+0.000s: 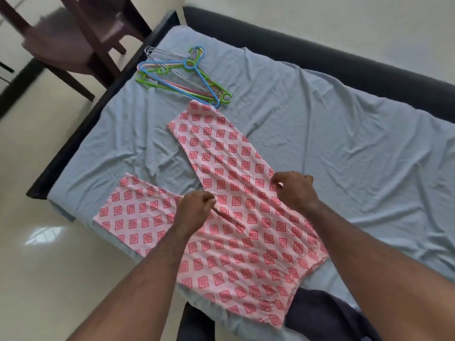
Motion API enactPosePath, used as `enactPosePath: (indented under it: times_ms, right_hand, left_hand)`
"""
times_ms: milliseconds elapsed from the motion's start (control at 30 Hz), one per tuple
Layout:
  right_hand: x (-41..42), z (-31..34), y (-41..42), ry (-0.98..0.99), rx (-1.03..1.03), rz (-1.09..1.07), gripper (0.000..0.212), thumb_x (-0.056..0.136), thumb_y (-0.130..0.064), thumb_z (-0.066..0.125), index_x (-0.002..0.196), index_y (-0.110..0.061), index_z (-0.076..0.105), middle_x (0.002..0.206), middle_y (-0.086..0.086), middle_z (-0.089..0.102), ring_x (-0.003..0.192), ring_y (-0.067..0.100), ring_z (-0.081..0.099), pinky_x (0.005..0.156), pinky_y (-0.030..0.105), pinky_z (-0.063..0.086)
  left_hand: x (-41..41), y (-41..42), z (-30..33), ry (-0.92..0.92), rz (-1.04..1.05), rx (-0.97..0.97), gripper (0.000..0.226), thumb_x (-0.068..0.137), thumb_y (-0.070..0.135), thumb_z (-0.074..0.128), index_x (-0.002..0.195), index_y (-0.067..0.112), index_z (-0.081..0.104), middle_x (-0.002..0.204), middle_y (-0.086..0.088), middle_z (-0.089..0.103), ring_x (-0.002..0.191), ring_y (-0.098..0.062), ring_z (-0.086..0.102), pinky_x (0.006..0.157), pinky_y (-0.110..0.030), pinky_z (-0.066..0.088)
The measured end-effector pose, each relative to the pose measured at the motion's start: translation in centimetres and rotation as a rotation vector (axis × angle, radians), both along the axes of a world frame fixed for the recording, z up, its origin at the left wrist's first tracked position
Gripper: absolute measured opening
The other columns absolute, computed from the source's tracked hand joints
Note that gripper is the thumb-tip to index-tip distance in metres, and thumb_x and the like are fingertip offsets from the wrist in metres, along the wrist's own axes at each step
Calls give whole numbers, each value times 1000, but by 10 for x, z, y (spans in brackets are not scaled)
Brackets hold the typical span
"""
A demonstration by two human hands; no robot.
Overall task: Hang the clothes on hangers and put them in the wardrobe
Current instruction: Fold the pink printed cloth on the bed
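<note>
mostly blue sheet (344, 143), cream floor (37, 242); left hand (194, 212), right hand (295, 190) pinching pink trousers (234, 168).

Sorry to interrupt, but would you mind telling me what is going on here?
A person is spreading pink patterned trousers flat on a bed's blue sheet. The left hand pinches the fabric near the crotch, and the right hand pinches one leg's edge. A pile of hangers lies beyond, untouched.
</note>
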State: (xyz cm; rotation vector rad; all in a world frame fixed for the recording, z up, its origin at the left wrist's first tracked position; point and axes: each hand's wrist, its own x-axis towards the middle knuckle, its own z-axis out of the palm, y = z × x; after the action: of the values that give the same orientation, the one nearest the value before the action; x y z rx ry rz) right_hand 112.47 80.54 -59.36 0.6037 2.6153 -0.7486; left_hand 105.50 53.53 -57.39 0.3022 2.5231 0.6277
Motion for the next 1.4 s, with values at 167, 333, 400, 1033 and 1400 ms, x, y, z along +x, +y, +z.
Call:
enactPosePath:
  times_ms: [167,333,400,1033,1400]
  right_hand:
    - [-74,-14,-9,69,-84,-188,21,99,-26,55,114,-30,70,118,-5,71,111,23,63,104,44,37]
    - [-132,-54,-24,2,-129,-350,21,102,-29,50,116,-31,66,118,-3,68,110,24,62,105,49,42]
    - [-154,-74,-28,-18,-125,-418,19,99,-33,55,114,-31,66,119,-3,67,112,23,60,103,51,41]
    - [-176,-136,19,15,-593,-832,9,78,-19,82,72,-17,76,74,4,74,76,22,68,74,35,52]
    - [-179,-144,16,75,-661,-961,12,77,-12,83,69,-12,73,66,8,68,62,23,60,61,32,46]
  left_hand:
    - [-125,9,-9,24,96,99,17,91,22,72,104,14,79,99,-4,78,96,-21,71,92,-38,54]
    - [-221,21,-30,93,-76,88,18,89,23,73,105,15,78,105,-3,75,99,-22,69,94,-36,51]
    - [-253,26,-37,181,-210,-4,21,92,24,70,111,18,76,116,-1,72,110,-23,63,96,-37,45]
    - [-361,141,-94,324,-900,-315,18,90,32,67,105,37,73,126,-3,47,134,-27,31,104,-47,30]
    - [-375,117,-77,232,-933,-139,25,73,20,80,75,31,57,107,17,62,119,-18,46,84,-37,20]
